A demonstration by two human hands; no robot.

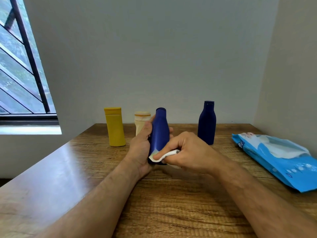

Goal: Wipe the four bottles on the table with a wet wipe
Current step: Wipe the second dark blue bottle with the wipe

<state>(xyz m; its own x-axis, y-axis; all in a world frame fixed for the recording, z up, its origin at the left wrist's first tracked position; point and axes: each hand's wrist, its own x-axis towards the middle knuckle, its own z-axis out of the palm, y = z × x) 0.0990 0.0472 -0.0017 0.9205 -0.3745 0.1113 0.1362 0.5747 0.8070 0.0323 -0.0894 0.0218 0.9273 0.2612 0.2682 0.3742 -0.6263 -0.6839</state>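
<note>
Blue bottle (pixel 159 133) tilted, smooth; white wipe (pixel 167 155) at base.

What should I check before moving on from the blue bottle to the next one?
1. Left hand grips the blue bottle: ok.
2. Right hand holds the wet wipe against the bottle's lower end: ok.
3. Whole bottle wiped: cannot tell.
4. Yellow bottle, cream bottle and dark navy bottle stand upright on the table: ok.
5. Wipes pack lies on the table on the right-hand side: ok.
6. Wipe still clean enough: cannot tell.
</note>
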